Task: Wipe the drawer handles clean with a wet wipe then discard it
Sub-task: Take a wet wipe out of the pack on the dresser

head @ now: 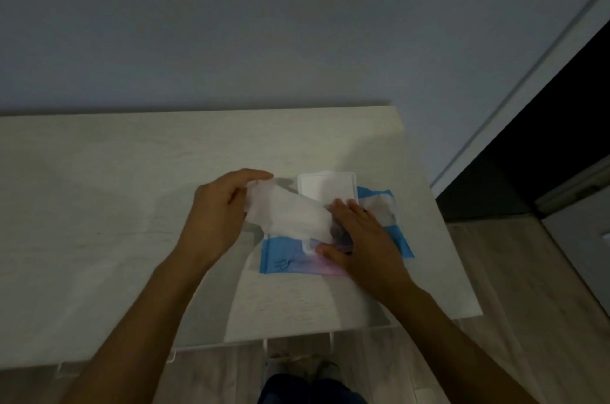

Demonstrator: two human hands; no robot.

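My left hand [214, 215] pinches the wet wipe [290, 212], which trails toward 3 o'clock from that grip; my right hand [363, 238] lies flat, released, on the pack [280, 258].

A plain grey-blue wall [231, 24] stood behind a pale wood-grain cabinet top [99, 172]; light wood flooring [528, 271] ran right toward a white door frame [531, 85], all dimly lit
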